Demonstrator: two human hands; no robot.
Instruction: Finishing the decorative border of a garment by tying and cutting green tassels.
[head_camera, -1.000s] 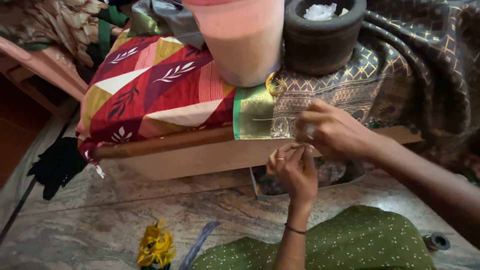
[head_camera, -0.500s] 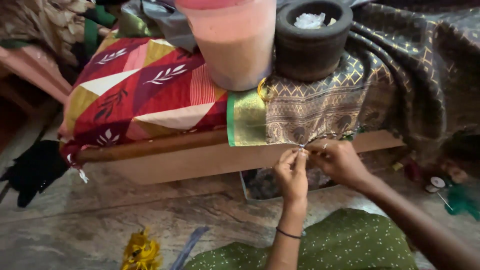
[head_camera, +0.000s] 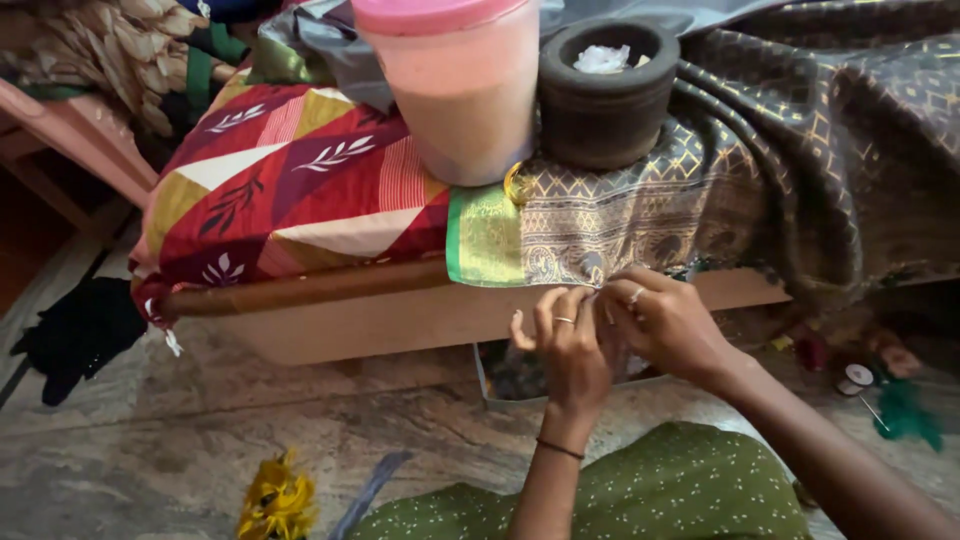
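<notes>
A brown cloth with gold patterns (head_camera: 640, 210) and a green border (head_camera: 483, 235) hangs over the wooden bed edge (head_camera: 400, 310). My left hand (head_camera: 572, 350) and my right hand (head_camera: 668, 325) meet at the cloth's lower hem. The fingertips of both hands pinch the hem close together, and they touch each other there. Both hands wear rings, and a thin bangle is on my left wrist. What lies between the fingertips is too small to make out.
A pink-lidded plastic jar (head_camera: 460, 90) and a dark stone mortar (head_camera: 605, 95) stand on the cloth. A red patterned cover (head_camera: 290, 190) lies left. On the floor are a thread spool (head_camera: 857, 378), green thread (head_camera: 905, 415), a yellow bundle (head_camera: 275, 500) and black cloth (head_camera: 80, 330).
My right hand came down from the face of the cloth to its hem and joined my left hand. The view shifted slightly to the right.
</notes>
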